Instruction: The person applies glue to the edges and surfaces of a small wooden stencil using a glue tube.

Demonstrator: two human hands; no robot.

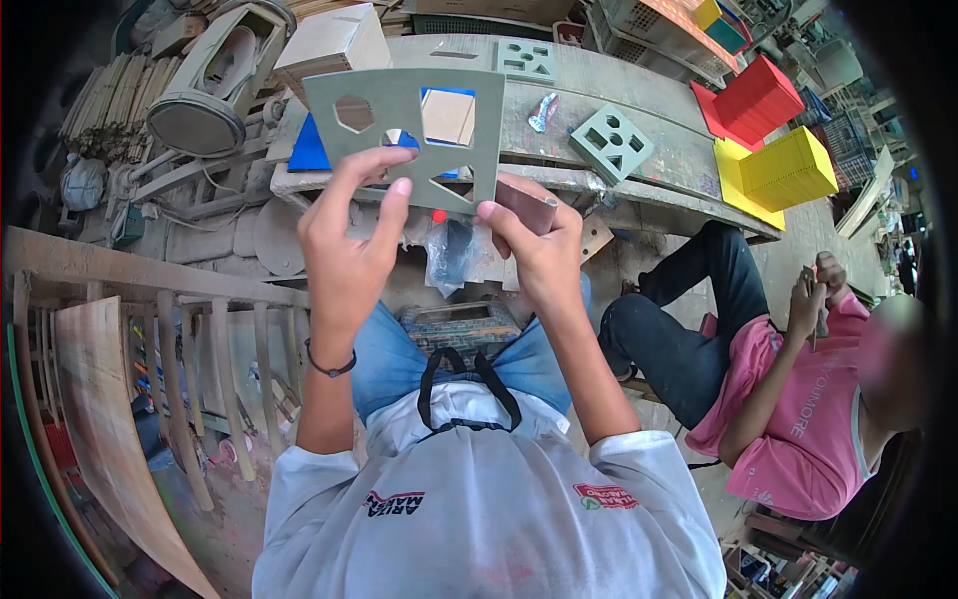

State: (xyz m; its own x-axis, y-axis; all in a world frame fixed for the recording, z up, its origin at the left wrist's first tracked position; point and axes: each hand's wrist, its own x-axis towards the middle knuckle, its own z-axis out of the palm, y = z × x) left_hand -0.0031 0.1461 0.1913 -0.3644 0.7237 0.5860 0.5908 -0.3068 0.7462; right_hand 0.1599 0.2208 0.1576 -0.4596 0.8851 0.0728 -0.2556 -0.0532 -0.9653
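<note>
A flat grey-green board with cut-out shapes [461, 162] is raised above the near edge of the workbench. My left hand [344, 235] grips it at the lower left, with the index finger at a middle cut-out and the thumb below. At the lower right corner, my right hand [544, 250] has its thumb against the board's edge. Those right fingers also hold a folded brown sheet that looks like sandpaper [529, 207]. Through the cut-outs, blue and pale wooden surfaces show. Part of the left fingers is hidden by the board.
The workbench [639, 90] carries two grey-green shape-hole blocks, one a thick block [611, 143], a red piece [753, 100], a yellow piece [788, 172] and a wooden box [334, 50]. A person in pink [788, 409] sits at right. A slatted wooden frame [170, 270] stands left.
</note>
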